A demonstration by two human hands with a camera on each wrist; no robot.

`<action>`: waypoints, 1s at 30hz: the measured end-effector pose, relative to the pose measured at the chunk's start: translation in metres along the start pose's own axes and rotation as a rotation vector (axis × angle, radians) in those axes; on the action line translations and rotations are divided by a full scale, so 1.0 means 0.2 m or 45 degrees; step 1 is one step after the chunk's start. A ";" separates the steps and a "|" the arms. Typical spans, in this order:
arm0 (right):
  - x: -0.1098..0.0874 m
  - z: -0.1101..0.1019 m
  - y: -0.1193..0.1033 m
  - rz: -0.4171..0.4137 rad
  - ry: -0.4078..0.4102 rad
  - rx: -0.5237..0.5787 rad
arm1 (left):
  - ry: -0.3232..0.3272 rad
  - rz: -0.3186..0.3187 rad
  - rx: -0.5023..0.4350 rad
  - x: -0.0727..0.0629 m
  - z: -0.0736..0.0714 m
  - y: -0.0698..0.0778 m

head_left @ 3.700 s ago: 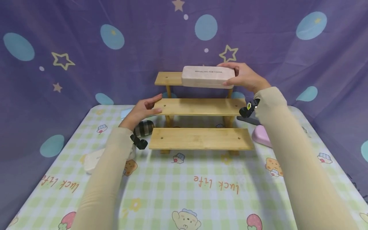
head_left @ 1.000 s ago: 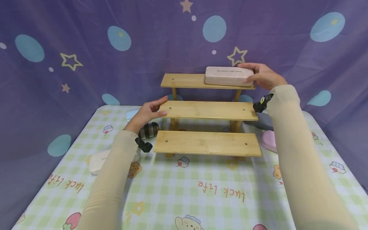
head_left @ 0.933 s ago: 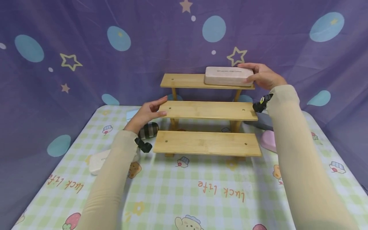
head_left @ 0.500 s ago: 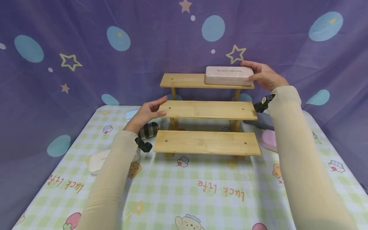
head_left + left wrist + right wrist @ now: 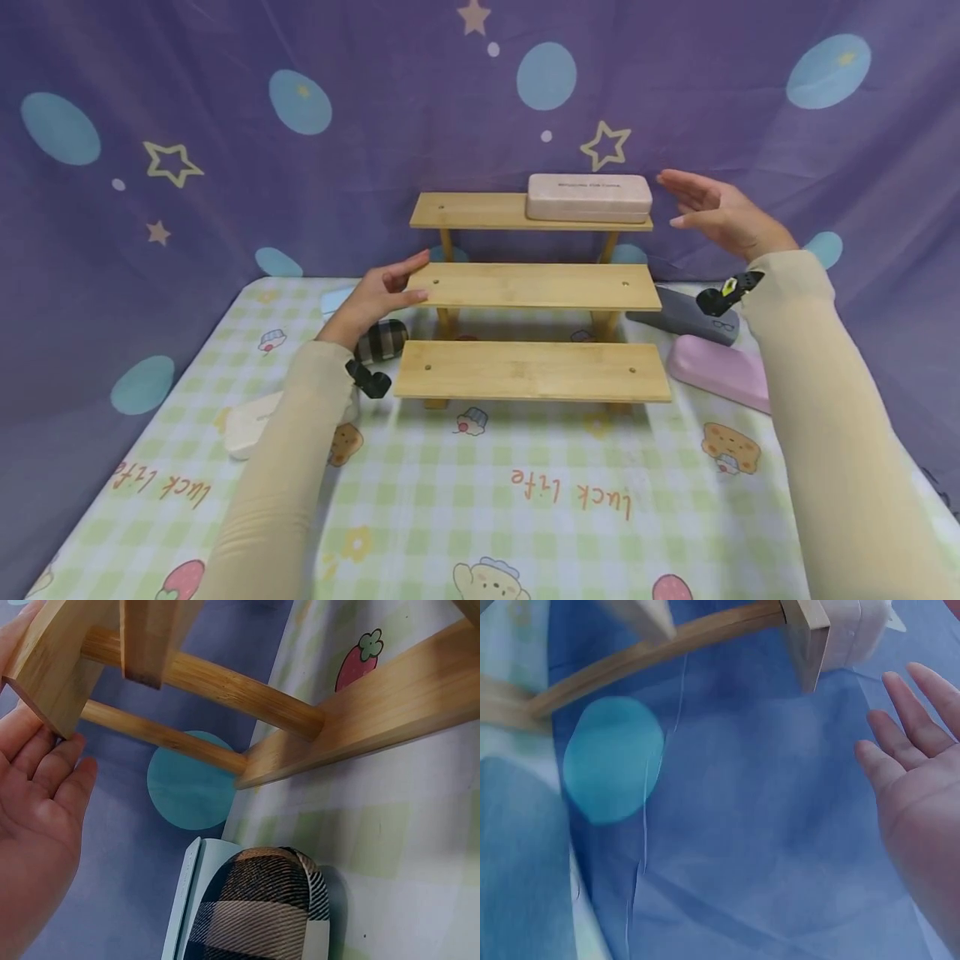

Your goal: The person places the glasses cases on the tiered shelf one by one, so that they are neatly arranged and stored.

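A pale pinkish glasses case (image 5: 588, 198) with small print on its lid lies on the right end of the top board of a three-step wooden display stand (image 5: 532, 285). Just right of that case, my right hand (image 5: 727, 215) is held in the air, fingers extended and touching nothing. The right wrist view shows the same open palm (image 5: 922, 772) apart from the case's end (image 5: 855, 630). My left hand (image 5: 375, 298) grips the left end of the middle board, thumb at the front edge. In the left wrist view its fingers (image 5: 56, 761) bend against the board's underside.
A grey case (image 5: 686, 315) with a glasses drawing and a pink case (image 5: 720, 371) lie right of the stand. On the left are a black plaid case (image 5: 381, 340), a light blue case (image 5: 217, 851) and a white case (image 5: 249, 425), partly behind the left sleeve. A purple curtain hangs behind.
The right hand set the pinkish case on the top board, slid it to the right end, then let go and drew away to the right. The left hand stays on the middle board.
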State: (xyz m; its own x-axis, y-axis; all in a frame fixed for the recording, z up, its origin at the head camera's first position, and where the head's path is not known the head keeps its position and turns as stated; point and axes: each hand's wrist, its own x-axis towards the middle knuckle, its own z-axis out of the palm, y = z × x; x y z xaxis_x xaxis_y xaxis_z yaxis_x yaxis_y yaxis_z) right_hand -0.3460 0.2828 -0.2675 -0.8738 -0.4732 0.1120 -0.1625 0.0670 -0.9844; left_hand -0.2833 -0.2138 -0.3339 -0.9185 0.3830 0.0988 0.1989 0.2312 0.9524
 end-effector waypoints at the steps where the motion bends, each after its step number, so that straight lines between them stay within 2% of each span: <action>1: -0.02 -0.01 0.01 -0.002 -0.010 0.000 | 0.000 -0.002 0.005 -0.01 0.00 0.01; 6: -0.14 -0.02 0.05 -0.057 -0.102 0.023 | 0.007 0.000 -0.009 -0.02 0.01 0.02; 13: -0.32 -0.01 0.12 -0.262 -0.285 0.021 | 0.009 0.003 -0.007 -0.01 0.02 0.03; 19: -0.46 -0.01 0.19 -0.353 -0.409 0.055 | 0.017 -0.014 -0.005 0.00 0.01 0.01; 26: -0.62 -0.02 0.30 -0.423 -0.336 0.064 | 0.031 -0.003 -0.041 0.05 -0.02 -0.09; 30: -0.70 -0.03 0.36 -0.475 -0.339 0.099 | 0.037 0.007 -0.021 0.05 -0.02 -0.10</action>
State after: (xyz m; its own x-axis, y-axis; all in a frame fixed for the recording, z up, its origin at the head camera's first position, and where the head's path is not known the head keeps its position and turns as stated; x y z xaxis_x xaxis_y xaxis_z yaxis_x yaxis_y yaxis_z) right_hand -0.2378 0.3594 -0.3542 -0.6125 -0.6622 0.4317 -0.3999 -0.2116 -0.8918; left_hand -0.2978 -0.2175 -0.3511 -0.9269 0.3579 0.1126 0.1989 0.2143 0.9563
